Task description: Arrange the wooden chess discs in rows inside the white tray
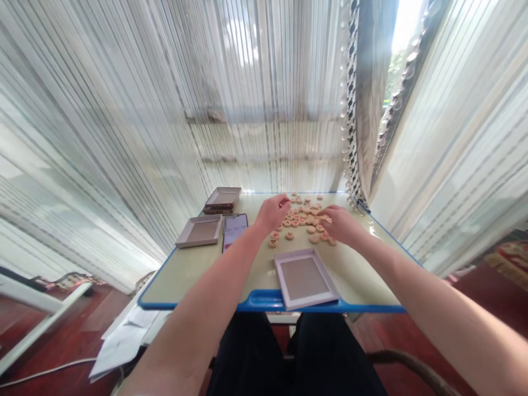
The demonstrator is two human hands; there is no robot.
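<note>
Several round wooden game discs (303, 215) with red marks lie scattered on the far half of a small table (193, 275) with a blue rim. My left hand (272, 213) rests over the left side of the pile, fingers curled down onto the discs. My right hand (341, 224) lies on the right side of the pile, fingers bent and touching discs. Whether either hand grips a disc is hidden. A shallow white box tray (304, 278) sits at the near edge, between my forearms.
A second tray (200, 230) lies at the table's left, a darker box (223, 199) behind it, a lit phone (235, 230) beside them. Sheer curtains surround the table closely. Papers (124, 341) lie on the red floor at left.
</note>
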